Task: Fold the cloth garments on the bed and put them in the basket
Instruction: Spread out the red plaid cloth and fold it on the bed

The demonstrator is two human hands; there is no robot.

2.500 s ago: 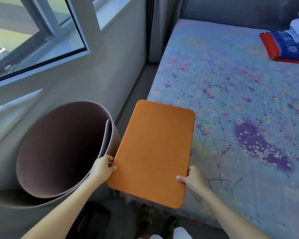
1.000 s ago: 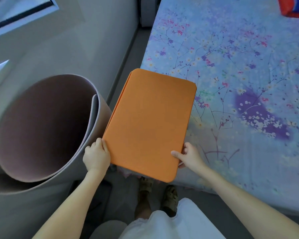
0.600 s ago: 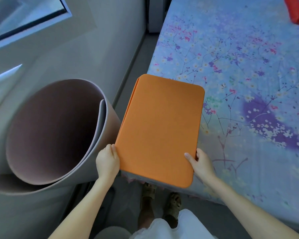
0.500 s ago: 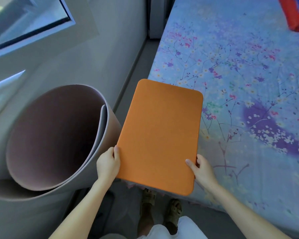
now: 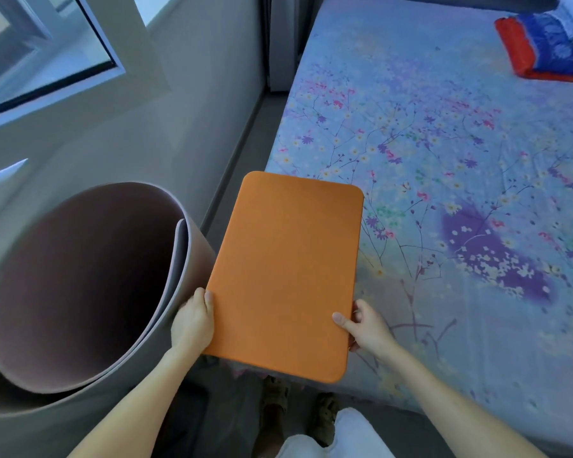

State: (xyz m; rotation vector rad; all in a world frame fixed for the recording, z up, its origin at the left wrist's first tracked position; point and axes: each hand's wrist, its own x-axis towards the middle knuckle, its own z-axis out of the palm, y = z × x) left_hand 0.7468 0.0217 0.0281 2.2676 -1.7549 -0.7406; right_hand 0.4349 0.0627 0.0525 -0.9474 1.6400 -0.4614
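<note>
Orange pad (image 5: 285,276) held flat over the near left corner of the bed (image 5: 444,160), probably so it can be set down there. Left hand (image 5: 192,322) grips its left edge, right hand (image 5: 366,327) its right. Folded cloths (image 5: 549,47) far right. No basket seen

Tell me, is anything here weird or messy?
A little odd: the task is folding clothes, but both hands, left hand and right hand, hold a stiff orange mat, not a garment. No basket shows. The only cloth is a red and blue pile at the bed's far corner.
</note>
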